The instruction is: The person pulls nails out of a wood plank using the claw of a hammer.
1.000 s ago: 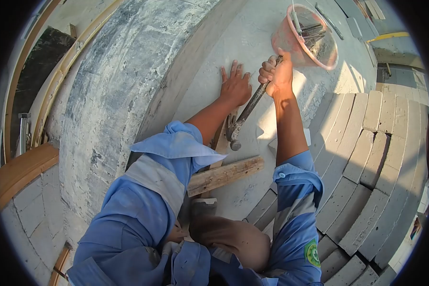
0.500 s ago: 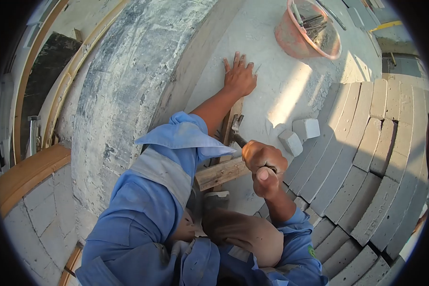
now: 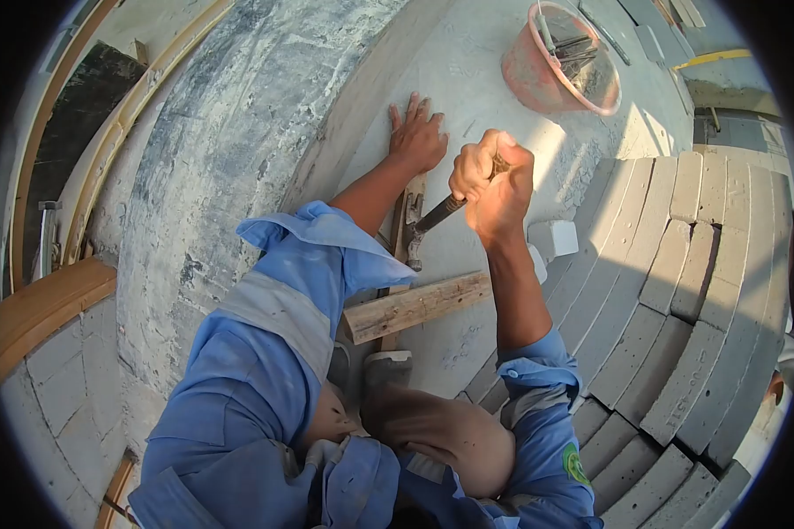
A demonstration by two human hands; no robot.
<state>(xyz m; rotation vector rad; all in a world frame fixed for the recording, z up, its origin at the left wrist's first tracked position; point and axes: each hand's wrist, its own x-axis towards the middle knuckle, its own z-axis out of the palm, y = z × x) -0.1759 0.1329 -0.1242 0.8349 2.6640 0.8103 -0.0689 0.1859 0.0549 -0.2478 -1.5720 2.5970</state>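
Note:
My left hand [image 3: 418, 141] is stretched forward, fingers spread, over the far end of a narrow wooden strip [image 3: 417, 187] by the grey concrete block or wall. Whether the palm rests on the strip or the floor is hidden. My right hand [image 3: 496, 185] is wrapped round the dark handle of a hammer [image 3: 439, 214]. The metal head points down and left, beside or against the strip; contact is not clear. Across the strip, nearer my knees, lies a short wooden plank [image 3: 423, 305].
A pink bucket [image 3: 525, 75] holding tools stands at the far right on the dusty floor [image 3: 468, 97]. Stacked grey blocks [image 3: 626, 264] fill the right side. A small white block [image 3: 554, 238] sits by my right forearm. The long concrete mass [image 3: 238, 132] rises on the left.
My right hand has moved forward and up with the hammer, whose head has swung round to point toward me. My left hand stays spread in about the same place. The view has shifted slightly.

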